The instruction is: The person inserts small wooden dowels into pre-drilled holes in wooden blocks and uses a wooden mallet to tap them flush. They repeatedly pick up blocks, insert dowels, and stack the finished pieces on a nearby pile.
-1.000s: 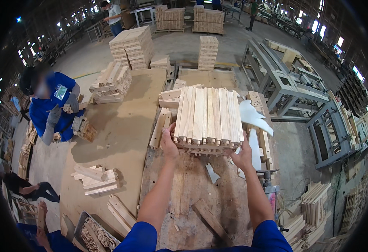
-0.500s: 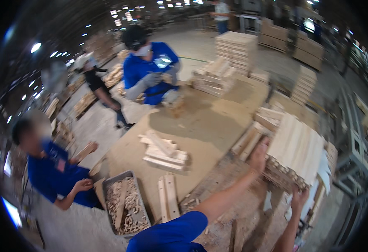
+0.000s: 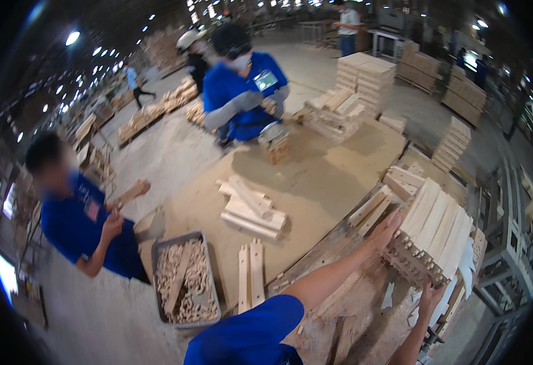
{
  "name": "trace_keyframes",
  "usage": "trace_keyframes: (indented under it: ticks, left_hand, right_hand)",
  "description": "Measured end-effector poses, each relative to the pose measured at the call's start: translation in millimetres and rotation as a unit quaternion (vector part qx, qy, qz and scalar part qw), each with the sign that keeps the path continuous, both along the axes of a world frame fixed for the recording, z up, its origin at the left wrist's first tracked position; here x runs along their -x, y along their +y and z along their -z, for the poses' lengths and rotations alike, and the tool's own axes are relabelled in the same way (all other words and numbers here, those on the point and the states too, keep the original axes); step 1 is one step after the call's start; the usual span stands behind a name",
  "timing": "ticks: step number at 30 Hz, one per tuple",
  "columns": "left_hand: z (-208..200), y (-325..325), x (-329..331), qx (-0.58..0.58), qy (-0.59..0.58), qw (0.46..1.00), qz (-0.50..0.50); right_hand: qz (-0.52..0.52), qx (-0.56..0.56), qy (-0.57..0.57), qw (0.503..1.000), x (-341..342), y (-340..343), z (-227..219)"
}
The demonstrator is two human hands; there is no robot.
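Badge (image 3: pixel 265 79) with a pale face hangs on the chest of a co-worker in blue (image 3: pixel 233 79) behind the far edge of the light-brown table (image 3: pixel 333 176); its print is too small to make out. A second, reddish badge (image 3: pixel 91 210) sits on the blue shirt of another co-worker (image 3: pixel 81 225) at the left, and it is too blurred to read.

At the right, on a worn workbench (image 3: pixel 364 298), is a stack of wooden slats (image 3: pixel 437 222), laid side by side in layers, with short pegs showing along the ends that face the person. The bare left hand (image 3: pixel 388 228) touches the stack's left side near the corner, its fingers stretched forward and close together. The bare right hand (image 3: pixel 431 297) touches the near right corner, fingers pointing up against the edge. I cannot tell how far either hand's fingers curl around or under the wood.

Loose drilled pieces (image 3: pixel 370 210) lie just beside the stack on its left, and white sheeting (image 3: pixel 466 261) shows on its right. On the table are a small pile of wooden blocks (image 3: pixel 254 210) and two drilled strips (image 3: pixel 250 277). Near them, a grey bin (image 3: pixel 156 267) holds many small dowels (image 3: pixel 196 286) with a flat stick (image 3: pixel 178 277) across them.
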State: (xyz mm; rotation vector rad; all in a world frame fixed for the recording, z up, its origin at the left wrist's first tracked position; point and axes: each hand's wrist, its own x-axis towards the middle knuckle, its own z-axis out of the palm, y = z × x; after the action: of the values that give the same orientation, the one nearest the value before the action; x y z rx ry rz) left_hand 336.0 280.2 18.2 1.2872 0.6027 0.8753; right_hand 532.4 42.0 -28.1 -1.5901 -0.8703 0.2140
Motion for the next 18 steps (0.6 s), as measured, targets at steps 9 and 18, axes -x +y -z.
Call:
trace_keyframes:
  ticks: [9, 18]
  left_hand:
    - [8, -99, 203, -0.133, 0.299, 0.937, -0.12]
    - [36, -149, 408, 0.057, 0.629, 0.727, -0.269]
  right_hand:
    - [0.072, 0.192, 0.12, 0.971, 98, -131, 15]
    - [-0.14, 0.236, -0.182, 0.944, 312, -188, 19]
